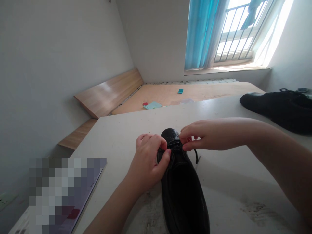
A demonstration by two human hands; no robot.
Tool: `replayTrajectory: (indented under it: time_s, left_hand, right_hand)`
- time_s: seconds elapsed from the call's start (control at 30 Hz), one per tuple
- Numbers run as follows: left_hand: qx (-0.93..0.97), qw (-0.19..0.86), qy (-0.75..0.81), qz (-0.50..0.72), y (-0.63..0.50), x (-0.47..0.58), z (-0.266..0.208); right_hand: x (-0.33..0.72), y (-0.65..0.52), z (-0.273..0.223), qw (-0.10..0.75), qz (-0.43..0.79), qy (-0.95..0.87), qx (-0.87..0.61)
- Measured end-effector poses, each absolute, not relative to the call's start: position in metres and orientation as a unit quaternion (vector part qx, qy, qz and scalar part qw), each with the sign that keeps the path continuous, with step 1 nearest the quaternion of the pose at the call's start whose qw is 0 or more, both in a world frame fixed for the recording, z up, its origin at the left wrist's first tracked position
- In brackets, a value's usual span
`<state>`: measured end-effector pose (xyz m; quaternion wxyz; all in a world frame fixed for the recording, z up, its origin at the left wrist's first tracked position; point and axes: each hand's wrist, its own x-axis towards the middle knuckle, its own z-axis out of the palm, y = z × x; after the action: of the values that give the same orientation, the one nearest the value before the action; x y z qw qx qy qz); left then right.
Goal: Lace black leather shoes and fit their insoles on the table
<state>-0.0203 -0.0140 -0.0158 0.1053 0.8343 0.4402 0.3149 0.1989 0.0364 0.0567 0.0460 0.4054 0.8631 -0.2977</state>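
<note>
A black lace-up shoe point(203, 201) lies on the white table, its toe pointing away from me and its opening nearest me. My left hand point(152, 154) is closed at the shoe's left side, thumb and forefinger pinching the flap by the lacing. On the opposite side, my right hand point(193, 136) has its fingers bent together against the lacing area, pinching at the lace. The fingertips partly hide what they grip. A loose end of the black shoelace point(196, 156) hangs out below my right hand onto the table.
Another black shoe point(275, 105) stands at the right on the white table point(126, 130). A purple flat item point(89, 191), partly pixelated, lies at the left edge. Beyond are a wooden headboard point(114, 92), a bed surface point(207, 91) with small items, and a blue curtain point(201, 35).
</note>
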Motion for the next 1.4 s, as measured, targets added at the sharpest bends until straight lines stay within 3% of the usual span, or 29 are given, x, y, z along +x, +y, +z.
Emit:
replayTrajectory:
  time_s: [0.1,0.33,0.47,0.73,1.0,1.13,1.3,1.4]
  left_hand:
    - [0.84,0.106,0.448,0.286,-0.013,-0.021,-0.016]
    - [0.829,0.19,0.476,0.225,-0.013,-0.021,-0.014]
    - [0.822,0.192,0.467,0.261,-0.015,-0.021,-0.011]
    - [0.713,0.393,0.466,0.345,-0.014,-0.019,-0.007]
    - [0.684,0.385,0.547,0.29,-0.008,-0.025,-0.011]
    - [0.647,0.474,0.504,0.321,-0.004,-0.028,-0.012]
    - [0.584,0.577,0.405,0.403,-0.007,-0.027,-0.014]
    - [0.541,0.621,0.391,0.411,-0.009,-0.026,-0.017]
  right_hand:
    - [0.2,0.039,0.058,0.087,-0.29,0.864,0.403]
    - [0.202,0.049,0.057,0.074,-0.333,0.858,0.384]
    - [0.202,0.047,0.059,0.129,-0.368,0.848,0.357]
    - [0.204,0.053,0.061,0.089,-0.431,0.833,0.335]
    - [0.215,0.061,0.053,0.132,-0.413,0.826,0.361]
    - [0.215,0.064,0.047,0.095,-0.456,0.825,0.32]
    - [0.21,0.067,0.042,-0.034,-0.561,0.791,0.241]
    - [0.203,0.062,0.039,-0.068,-0.59,0.756,0.276]
